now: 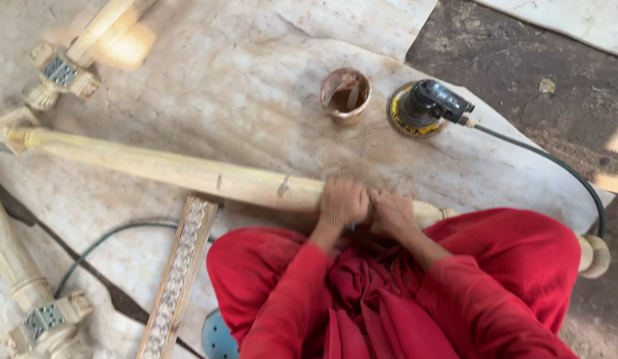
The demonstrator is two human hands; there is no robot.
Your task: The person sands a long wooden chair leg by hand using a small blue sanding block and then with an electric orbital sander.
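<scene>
A long pale turned wooden post [176, 171] lies across a dusty white sheet, running from the far left to a rounded end [593, 255] at the right. My left hand [343, 201] and my right hand [391, 213] press side by side on the post just in front of my knees, fingers curled over it. Both hands are blurred. Whether something lies under the palms is hidden. My red sleeves and trousers [389, 292] fill the bottom of the view.
A round brown cup [346, 95] with a stick in it and a yellow-and-black disc sander [422, 108] with its black cable [561, 169] sit beyond the post. A carved flat strip [179, 276], other carved posts [30, 292] and a blue disc [217, 339] lie at left.
</scene>
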